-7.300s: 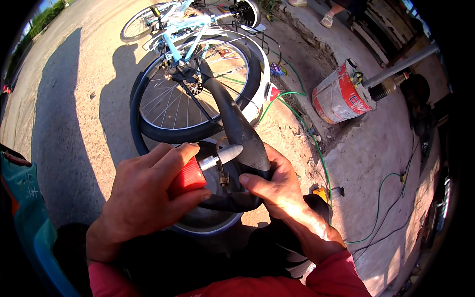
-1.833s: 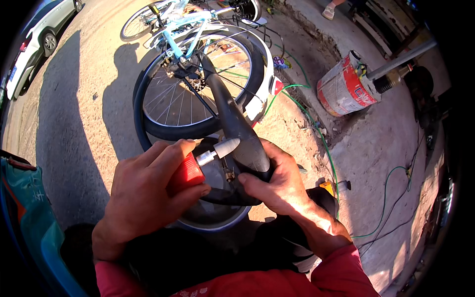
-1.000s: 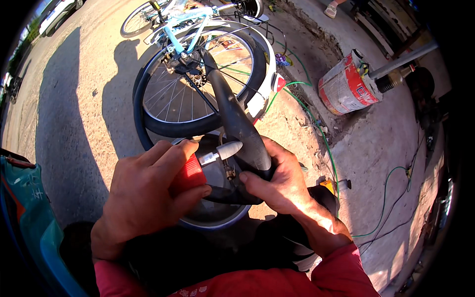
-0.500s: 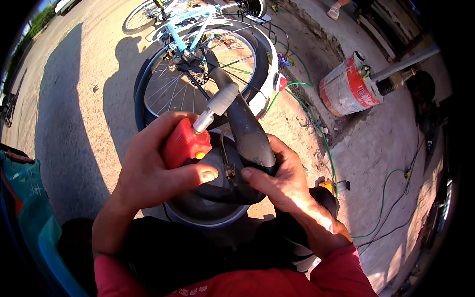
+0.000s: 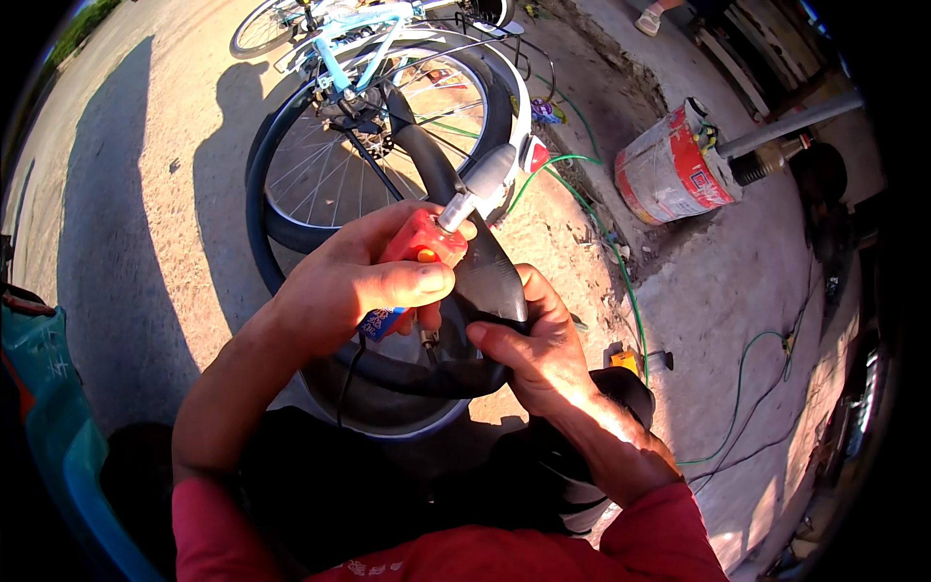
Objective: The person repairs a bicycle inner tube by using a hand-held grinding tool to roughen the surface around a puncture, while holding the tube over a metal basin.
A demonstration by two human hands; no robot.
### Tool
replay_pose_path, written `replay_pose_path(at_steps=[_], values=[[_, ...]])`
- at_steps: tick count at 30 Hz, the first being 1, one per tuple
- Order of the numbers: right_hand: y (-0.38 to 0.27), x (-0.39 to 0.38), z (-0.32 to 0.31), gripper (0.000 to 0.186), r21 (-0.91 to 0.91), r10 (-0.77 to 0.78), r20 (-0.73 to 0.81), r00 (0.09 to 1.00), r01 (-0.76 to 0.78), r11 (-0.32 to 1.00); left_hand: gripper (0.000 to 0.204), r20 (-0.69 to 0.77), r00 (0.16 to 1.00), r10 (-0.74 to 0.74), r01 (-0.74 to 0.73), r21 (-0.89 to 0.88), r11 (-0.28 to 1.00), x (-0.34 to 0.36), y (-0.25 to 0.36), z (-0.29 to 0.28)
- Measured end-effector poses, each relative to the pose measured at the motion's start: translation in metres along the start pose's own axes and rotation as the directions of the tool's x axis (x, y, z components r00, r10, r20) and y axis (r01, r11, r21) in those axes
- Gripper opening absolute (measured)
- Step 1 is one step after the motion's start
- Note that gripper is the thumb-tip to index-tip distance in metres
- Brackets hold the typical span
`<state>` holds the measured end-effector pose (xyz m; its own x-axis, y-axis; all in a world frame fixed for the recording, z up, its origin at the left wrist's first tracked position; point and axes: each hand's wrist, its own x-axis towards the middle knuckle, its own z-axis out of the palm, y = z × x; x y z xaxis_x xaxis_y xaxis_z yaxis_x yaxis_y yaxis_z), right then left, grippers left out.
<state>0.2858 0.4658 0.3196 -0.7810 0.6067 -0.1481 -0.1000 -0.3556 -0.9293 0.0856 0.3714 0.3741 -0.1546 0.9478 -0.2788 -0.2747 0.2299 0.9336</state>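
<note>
My left hand [image 5: 344, 296] is closed round a red hand tool [image 5: 422, 238] with a blue label. Its metal shaft carries a grey conical tip [image 5: 492, 170], pointing up and right over a black inner tube [image 5: 485, 281]. My right hand [image 5: 538, 359] grips a bend of this tube, thumb on top. Below the tool, a small brass-coloured valve [image 5: 430, 339] shows on the tube. Under both hands is a round basin [image 5: 393, 427], partly hidden. The tube runs up to the wheel of a light-blue bicycle [image 5: 339, 68] lying on the ground.
A red-and-white bucket [image 5: 669, 175] holding a metal pole stands at the right beside a cracked step. Green hose [image 5: 621, 272] crosses the ground near a small yellow object [image 5: 626, 361]. A teal object [image 5: 39, 388] borders the left edge. Someone's foot [image 5: 650, 21] shows at the top.
My left hand has risen and turned the red tool, so its tip points higher and farther right and the blue label shows. My right hand has barely moved. A white car has left view.
</note>
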Motion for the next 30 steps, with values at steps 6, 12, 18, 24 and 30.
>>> replay_pose_path(at_steps=[6, 12, 18, 24, 30], values=[[-0.005, -0.001, 0.002, 0.037, 0.004, 0.047, 0.062, 0.997, -0.048, 0.999, 0.063, 0.04, 0.998, 0.053, -0.054, 0.045, 0.997, 0.011, -0.006, -0.001], [0.0, 0.002, -0.001, 0.04, 0.173, 0.099, 0.033, 0.995, -0.104, 0.979, 0.064, 0.036, 0.997, 0.069, -0.071, 0.036, 0.997, 0.014, -0.012, -0.003], [0.002, 0.005, -0.002, 0.05, 0.479, 0.171, 0.124, 0.978, -0.209, 0.852, 0.066, 0.05, 0.997, 0.061, -0.061, 0.006, 0.998, 0.015, -0.011, -0.002], [-0.005, 0.009, -0.003, 0.061, 0.471, 0.267, 0.239, 0.934, -0.352, 0.809, 0.068, 0.03, 0.997, 0.069, -0.069, 0.017, 0.997, 0.015, -0.009, -0.003], [-0.006, 0.011, -0.002, 0.061, 0.426, 0.262, 0.259, 0.93, -0.353, 0.833, 0.071, 0.013, 0.997, 0.077, -0.077, 0.019, 0.997, 0.014, -0.007, -0.001]])
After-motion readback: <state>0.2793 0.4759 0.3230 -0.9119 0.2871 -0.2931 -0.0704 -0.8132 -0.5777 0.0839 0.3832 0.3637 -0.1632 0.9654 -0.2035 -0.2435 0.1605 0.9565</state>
